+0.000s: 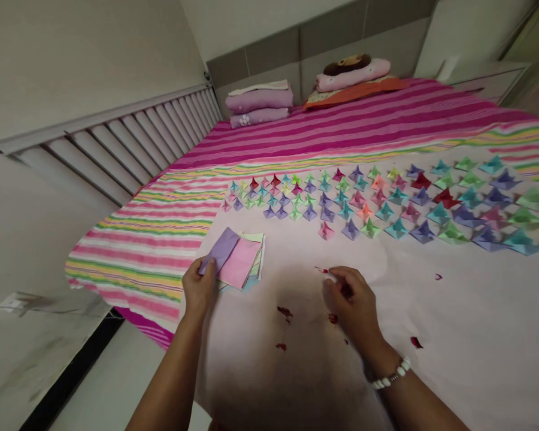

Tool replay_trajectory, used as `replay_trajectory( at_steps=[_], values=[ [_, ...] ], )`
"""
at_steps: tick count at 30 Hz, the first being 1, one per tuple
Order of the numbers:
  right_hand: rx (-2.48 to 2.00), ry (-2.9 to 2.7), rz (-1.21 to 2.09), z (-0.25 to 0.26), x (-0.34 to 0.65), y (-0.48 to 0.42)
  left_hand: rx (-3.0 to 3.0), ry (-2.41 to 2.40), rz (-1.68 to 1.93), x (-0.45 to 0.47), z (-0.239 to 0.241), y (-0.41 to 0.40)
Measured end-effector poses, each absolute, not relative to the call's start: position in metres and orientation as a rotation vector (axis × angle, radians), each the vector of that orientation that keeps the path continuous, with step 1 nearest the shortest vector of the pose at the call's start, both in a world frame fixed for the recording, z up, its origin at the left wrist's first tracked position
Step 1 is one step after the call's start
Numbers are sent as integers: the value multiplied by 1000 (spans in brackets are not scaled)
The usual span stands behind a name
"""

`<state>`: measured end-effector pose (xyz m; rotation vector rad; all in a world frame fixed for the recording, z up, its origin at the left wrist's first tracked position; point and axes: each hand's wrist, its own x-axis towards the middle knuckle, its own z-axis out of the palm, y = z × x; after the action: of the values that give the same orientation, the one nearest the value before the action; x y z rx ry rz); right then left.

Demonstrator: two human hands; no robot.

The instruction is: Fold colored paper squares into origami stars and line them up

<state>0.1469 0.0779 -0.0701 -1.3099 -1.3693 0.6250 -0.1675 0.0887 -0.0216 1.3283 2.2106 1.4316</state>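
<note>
My left hand (199,288) pinches a purple paper square (222,248) by its near corner, lifting it off a small stack of coloured paper squares (245,263) whose top sheet is pink. My right hand (353,302) rests on the pale pink sheet (476,335) with its fingers curled together; a dark red scrap shows between them, too small to name. Small dark red paper scraps (284,312) lie scattered around both hands. Beyond them, several rows of folded paper shapes (386,200) in many colours stretch across the sheet to the right.
The sheet covers a bed with a striped pink, yellow and green cover (153,239). Folded purple blankets (259,102) and a pillow pile (354,78) sit at the headboard. A slatted rail (130,143) runs along the left side; the floor lies lower left.
</note>
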Motion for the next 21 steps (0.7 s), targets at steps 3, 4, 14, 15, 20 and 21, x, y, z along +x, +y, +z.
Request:
replay_trajectory(
  at_steps=[3,4,14,15,20,21],
  values=[
    [-1308,-1375,619,-69,146,77,907,1985,1769,-170,-8,90],
    [-1305,-1373,614,-70,146,77,770,1849,1845,-169,-2,90],
    [-1270,-1310,644,-60,145,74,362,1117,1663,-119,44,67],
    [-1268,-1303,664,-55,145,72,375,1095,1633,-113,44,64],
    [-1176,-1330,792,-18,145,55,487,979,1466,-81,41,56],
    [-1157,-1331,816,-10,145,51,497,957,1441,-75,40,54]
  ],
)
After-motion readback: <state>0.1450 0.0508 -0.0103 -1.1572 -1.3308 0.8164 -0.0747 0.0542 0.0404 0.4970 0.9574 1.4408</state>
